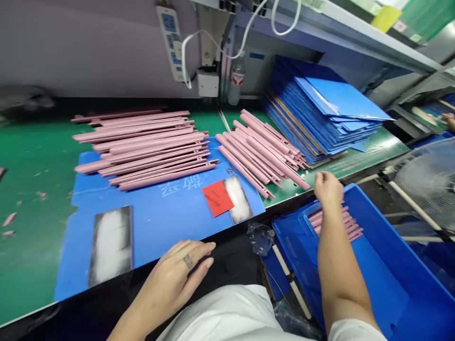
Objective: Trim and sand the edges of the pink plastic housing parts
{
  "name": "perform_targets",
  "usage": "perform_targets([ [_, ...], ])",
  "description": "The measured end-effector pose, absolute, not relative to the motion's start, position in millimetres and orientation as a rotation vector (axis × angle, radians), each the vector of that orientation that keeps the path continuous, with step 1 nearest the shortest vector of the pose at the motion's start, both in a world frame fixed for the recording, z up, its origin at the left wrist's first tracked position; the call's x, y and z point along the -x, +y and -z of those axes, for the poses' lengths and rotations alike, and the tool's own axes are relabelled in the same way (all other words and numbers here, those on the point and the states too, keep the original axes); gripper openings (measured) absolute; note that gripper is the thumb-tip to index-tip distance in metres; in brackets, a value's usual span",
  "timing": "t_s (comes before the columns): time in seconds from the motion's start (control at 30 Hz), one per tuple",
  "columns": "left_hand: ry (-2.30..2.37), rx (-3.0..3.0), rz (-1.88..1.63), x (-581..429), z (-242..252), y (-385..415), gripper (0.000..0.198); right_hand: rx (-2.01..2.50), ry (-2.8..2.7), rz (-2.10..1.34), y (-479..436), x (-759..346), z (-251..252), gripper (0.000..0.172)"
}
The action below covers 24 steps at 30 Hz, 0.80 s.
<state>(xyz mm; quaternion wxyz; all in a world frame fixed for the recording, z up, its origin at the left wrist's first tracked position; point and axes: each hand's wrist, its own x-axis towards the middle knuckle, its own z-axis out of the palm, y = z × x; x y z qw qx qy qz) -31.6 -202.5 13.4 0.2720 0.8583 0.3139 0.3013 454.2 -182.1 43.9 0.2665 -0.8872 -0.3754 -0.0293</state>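
My left hand (176, 274) lies relaxed at the near edge of the bench, fingers slightly apart, holding nothing. It is just below a blue corrugated plastic sheet (156, 227) carrying a pile of long pink plastic strips (142, 151). A second, crossed pile of pink strips (261, 154) sits to the right, next to a tall stack of blue folded sheets (320, 111). My right hand (329, 189) hangs with curled fingers over a blue plastic crate (391, 265). Several pink strips (336, 220) lie below it at the crate's far end. Whether it grips one is hidden.
A red card (217, 198) lies on the blue sheet. The bench top is a green mat (31, 199) with pink scraps at left. A power strip (170, 42) and water bottle (237, 78) stand behind. A fan (426, 184) stands right, beyond which shows a co-worker's hand (450, 121).
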Motion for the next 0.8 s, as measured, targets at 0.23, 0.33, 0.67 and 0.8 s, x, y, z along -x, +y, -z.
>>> perform_targets([
  [0.23, 0.939, -2.368, -0.755, 42.8, -21.1, -181.7, 0.026, 1.672, -2.088, -0.237, -169.3, -302.2, -48.4, 0.047],
  [0.33, 0.94, -2.528, -0.681, 49.7, -35.6, -154.3, 0.027, 1.412, -2.576, -0.387, -134.4, -243.4, -30.8, 0.084],
  [0.67, 0.938, -3.009, -0.221, -60.1, -49.2, 14.7, 0.046, 1.265, -2.143, -0.721, -137.2, -257.3, -34.3, 0.07],
  [0.8, 0.853, -3.043, -0.125, -113.6, -26.0, 54.6, 0.046, 1.028, -1.158, -1.184, -182.5, -283.6, -18.7, 0.085],
])
